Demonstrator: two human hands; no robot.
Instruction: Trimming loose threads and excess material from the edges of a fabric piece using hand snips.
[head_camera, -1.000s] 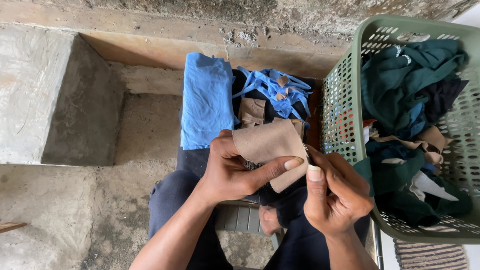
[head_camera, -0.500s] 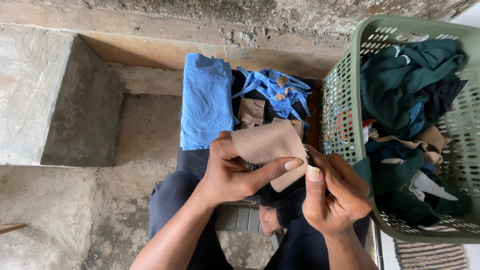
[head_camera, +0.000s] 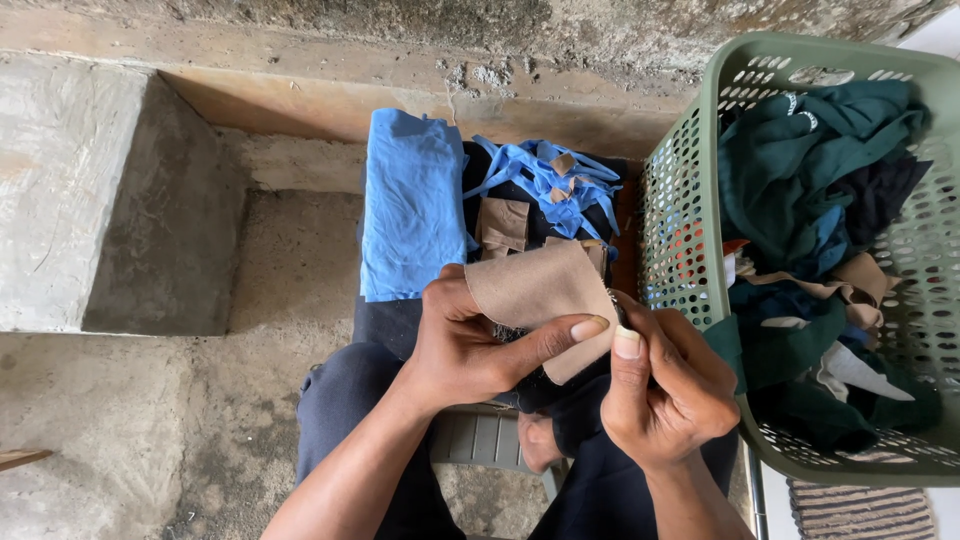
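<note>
While both hands hold their grip, very little differs from a second ago: the left hand (head_camera: 465, 345) and the right hand (head_camera: 665, 385) sit in nearly the same spots over the lap, and the tan cloth piece (head_camera: 545, 290) between them has hardly shifted. The right thumb has crept a touch higher against the cloth's lower edge at about 4 o'clock; the left thumb lies stretched across the front of the piece toward 3 o'clock, its tip almost meeting the right thumb. So the fingers of both hands are closed on the cloth, the left wrapping it from 9 o'clock, the right pinching its corner. The piece looks folded over, and the small adjustment reads as a fold being pressed or evened out rather than a new step begun.

At 12 o'clock from the hands lies a dark garment (head_camera: 500, 190) carrying a folded blue cloth (head_camera: 412, 205) at 11 o'clock, a tangle of blue straps (head_camera: 545, 175) and a smaller tan patch (head_camera: 503, 225). At 2 to 3 o'clock stands a green laundry basket (head_camera: 672, 200) heaped with dark green clothes (head_camera: 800, 150). A concrete block (head_camera: 70, 190) sits at 9 o'clock on the rough floor.
</note>
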